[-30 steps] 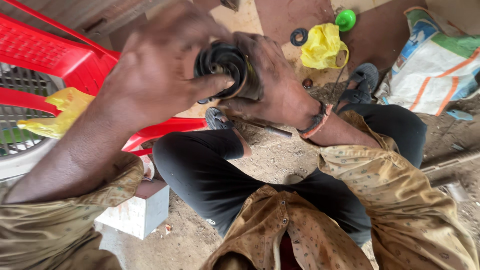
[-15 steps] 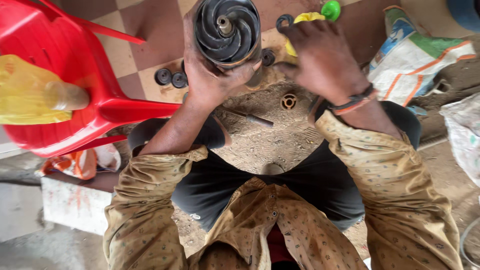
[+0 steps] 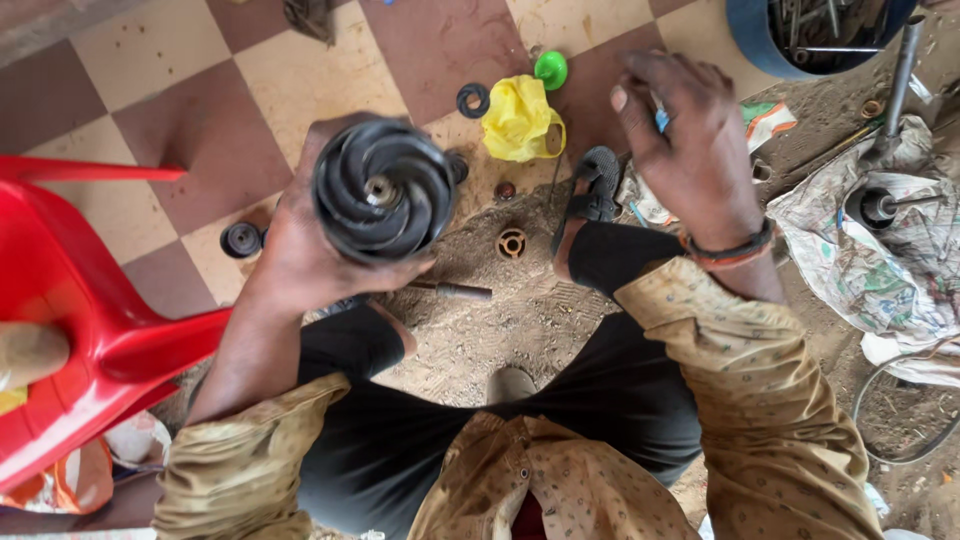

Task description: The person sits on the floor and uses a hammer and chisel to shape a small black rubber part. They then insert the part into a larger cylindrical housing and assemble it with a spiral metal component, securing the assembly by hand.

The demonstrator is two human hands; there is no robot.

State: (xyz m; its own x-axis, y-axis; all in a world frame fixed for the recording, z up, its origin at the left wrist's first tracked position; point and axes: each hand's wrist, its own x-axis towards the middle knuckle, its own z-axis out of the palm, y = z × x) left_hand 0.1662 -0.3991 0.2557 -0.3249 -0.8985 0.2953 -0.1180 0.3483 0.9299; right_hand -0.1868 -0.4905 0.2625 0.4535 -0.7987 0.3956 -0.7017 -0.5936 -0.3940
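Now the left hand (image 3: 300, 255) cups the black impeller (image 3: 382, 190); right hand (image 3: 685, 140) hovers open.

Hidden and cut-off bits around the black impeller (image 3: 383, 190)

My left hand (image 3: 300, 255) wraps behind the impeller, so I can't see its back or most of my fingers. Left of the impeller, the red plastic chair (image 3: 75, 300) runs off the frame edge. Far right of it, the blue tub (image 3: 770, 40) is clipped by the top edge, contents too jumbled to tell. My right hand (image 3: 690, 150) covers part of a small blue item, unidentifiable.
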